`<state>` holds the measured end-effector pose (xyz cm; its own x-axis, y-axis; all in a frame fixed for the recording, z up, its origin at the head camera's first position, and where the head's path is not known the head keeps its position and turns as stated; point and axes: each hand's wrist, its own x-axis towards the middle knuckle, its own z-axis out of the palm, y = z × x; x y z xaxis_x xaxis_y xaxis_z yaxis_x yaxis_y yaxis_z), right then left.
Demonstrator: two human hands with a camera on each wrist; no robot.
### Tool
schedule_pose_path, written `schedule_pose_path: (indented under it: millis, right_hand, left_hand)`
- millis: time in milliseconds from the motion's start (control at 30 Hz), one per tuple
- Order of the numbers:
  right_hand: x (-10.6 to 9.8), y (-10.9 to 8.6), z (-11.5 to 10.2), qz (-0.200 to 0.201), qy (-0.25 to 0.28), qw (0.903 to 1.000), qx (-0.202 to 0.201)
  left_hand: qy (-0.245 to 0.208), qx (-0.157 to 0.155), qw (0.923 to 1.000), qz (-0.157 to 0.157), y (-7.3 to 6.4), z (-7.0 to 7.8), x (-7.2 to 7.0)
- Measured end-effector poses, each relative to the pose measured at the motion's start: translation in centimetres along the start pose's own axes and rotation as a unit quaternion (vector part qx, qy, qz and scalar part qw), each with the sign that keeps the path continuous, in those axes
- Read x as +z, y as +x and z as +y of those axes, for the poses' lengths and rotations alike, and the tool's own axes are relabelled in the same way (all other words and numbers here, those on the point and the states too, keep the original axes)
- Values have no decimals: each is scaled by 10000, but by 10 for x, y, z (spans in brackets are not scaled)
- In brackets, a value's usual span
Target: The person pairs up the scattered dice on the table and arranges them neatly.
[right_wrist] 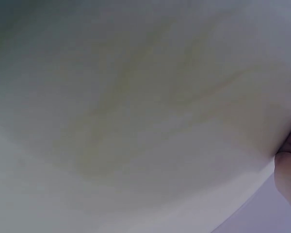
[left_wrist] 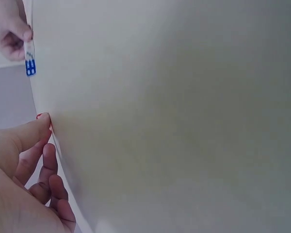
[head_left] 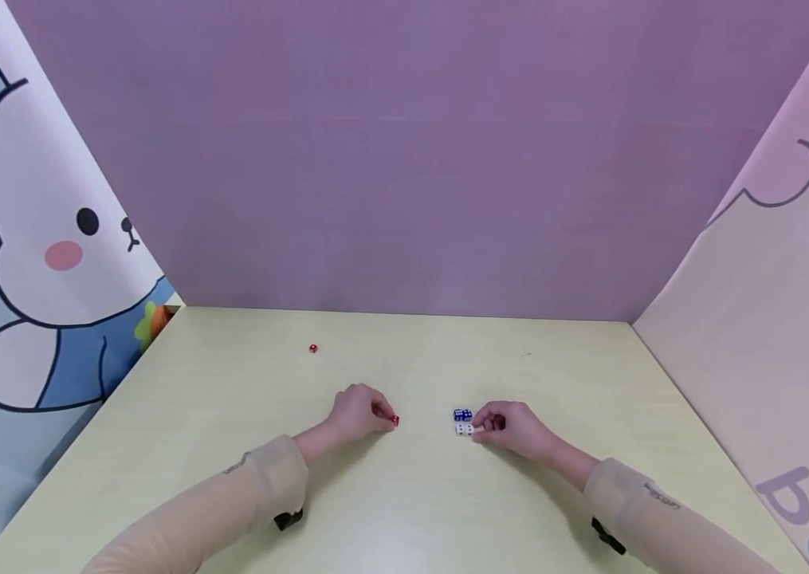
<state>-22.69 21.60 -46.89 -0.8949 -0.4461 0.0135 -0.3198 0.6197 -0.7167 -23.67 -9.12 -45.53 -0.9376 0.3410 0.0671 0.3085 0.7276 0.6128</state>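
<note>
Between thumb and index finger, my left hand (head_left: 359, 413) pinches a small red die (head_left: 394, 420) just over the table. The left wrist view shows the same red die (left_wrist: 39, 116) mostly covered by the fingertips. Across from it, my right hand (head_left: 515, 426) has thumb and finger at the right end of a pair of white dice (head_left: 460, 430), gripping the nearer one. Two blue dice (head_left: 462, 414) sit side by side right behind the white pair. Only a bit of the right hand (right_wrist: 288, 167) enters the right wrist view, where its fingertips are hidden.
Another red die (head_left: 313, 348) lies alone toward the back left of the pale wooden table (head_left: 404, 510). A purple panel (head_left: 404, 159) rises along the back edge. Printed panels stand on both sides, the left one with a cartoon animal (head_left: 53, 191).
</note>
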Motion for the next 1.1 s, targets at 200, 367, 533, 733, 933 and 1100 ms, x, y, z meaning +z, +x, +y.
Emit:
schedule_pose_path:
  millis: [200,367,533,733,933,1100]
  right_hand:
    - [-8,-7,1,-18,-86,10000,14]
    - [-10,-13,1,-122,-150,9998,64]
    - [-9,-19,-1,-225,-58,9997,12]
    - [-3,-25,-5,-357,96,9992,-141]
    - [1,-26,-8,-394,163,9988,-243]
    - [2,-27,-9,-384,231,9985,-306]
  left_hand:
    - [-90,182,9996,-183,-9,10,10]
    - [-116,364,9990,-246,-14,21,19]
    - [-102,457,9983,-334,-18,32,29]
    - [-54,408,9983,-407,-21,48,39]
    - [-50,400,9983,-413,-18,64,49]
    - [-58,443,9982,-409,-14,77,57]
